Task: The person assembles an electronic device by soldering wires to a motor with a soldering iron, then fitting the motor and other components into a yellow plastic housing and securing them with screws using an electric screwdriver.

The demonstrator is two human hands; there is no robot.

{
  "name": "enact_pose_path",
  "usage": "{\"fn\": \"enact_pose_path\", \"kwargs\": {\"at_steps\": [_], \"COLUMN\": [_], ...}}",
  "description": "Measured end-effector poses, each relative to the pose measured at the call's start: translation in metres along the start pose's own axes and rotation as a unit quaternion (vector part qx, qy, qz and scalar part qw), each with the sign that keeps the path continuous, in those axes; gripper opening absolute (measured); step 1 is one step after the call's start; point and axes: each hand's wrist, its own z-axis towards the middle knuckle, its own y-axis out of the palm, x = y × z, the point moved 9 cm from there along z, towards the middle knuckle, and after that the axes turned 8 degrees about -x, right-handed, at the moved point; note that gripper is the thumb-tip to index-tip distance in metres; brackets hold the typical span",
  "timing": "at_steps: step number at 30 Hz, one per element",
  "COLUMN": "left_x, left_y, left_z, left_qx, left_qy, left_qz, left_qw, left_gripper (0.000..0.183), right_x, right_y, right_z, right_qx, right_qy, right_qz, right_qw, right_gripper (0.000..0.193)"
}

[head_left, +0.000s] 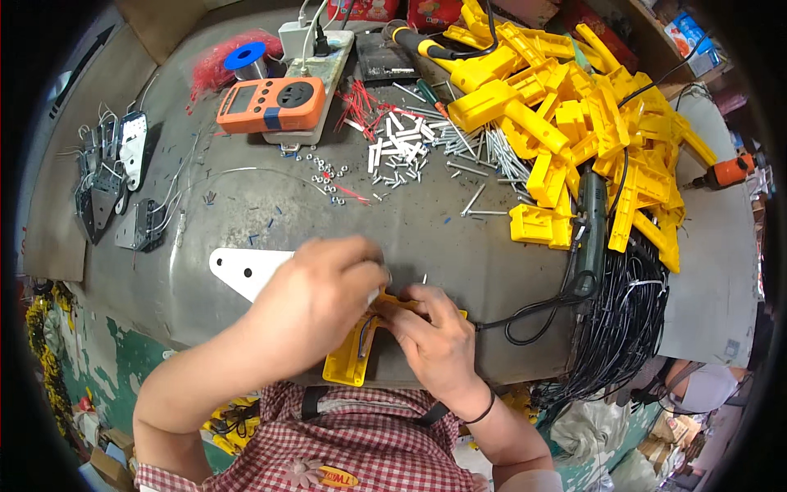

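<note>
At the near edge of the bench lies a yellow plastic housing point(346, 367), its open side facing up and a short dark wire inside. My right hand point(434, 332) grips the housing around its middle, thumb and fingers closed on it. Just above it, my left hand point(332, 283) is curled with its fingertips together over the housing; what they pinch is hidden. A black cable point(525, 314) runs rightward from the housing. A white metal plate with holes point(238, 271) rests beside my left hand, partly covered by it.
Yellow plastic housings point(566, 115) are heaped at the back right, beside screws point(504, 156) and white sleeves point(398, 143). A green power tool point(590, 221) lies near bundled black cables point(619, 328). An orange meter point(270, 105), a solder spool point(246, 61) and metal parts with wires point(106, 176) are farther left.
</note>
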Motion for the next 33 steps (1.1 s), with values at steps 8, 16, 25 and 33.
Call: {"fn": "enact_pose_path", "kwargs": {"at_steps": [8, 16, 25, 33], "left_x": [0.042, 0.039, 0.035, 0.028], "left_y": [0.035, 0.048, 0.058, 0.058], "left_z": [-0.056, -0.066, -0.08, -0.075], "left_qx": [-0.056, -0.041, -0.068, -0.088], "left_qy": [-0.002, -0.029, -0.044, -0.019], "left_qz": [0.088, 0.128, 0.115, 0.118], "left_qw": [0.995, 0.99, 0.99, 0.989], "left_gripper": [0.031, 0.037, 0.055, 0.059], "right_x": [-0.004, -0.035, 0.101, 0.046], "right_y": [0.0, 0.013, -0.096, -0.11], "right_z": [0.012, 0.031, 0.19, 0.119], "right_qx": [-0.02, -0.215, 0.01, 0.066], "right_qy": [0.014, -0.1, 0.015, -0.042], "right_qz": [-0.025, -0.078, -0.529, -0.339], "right_qw": [0.999, 0.968, 0.848, 0.938], "right_gripper": [0.031, 0.025, 0.038, 0.048]}}
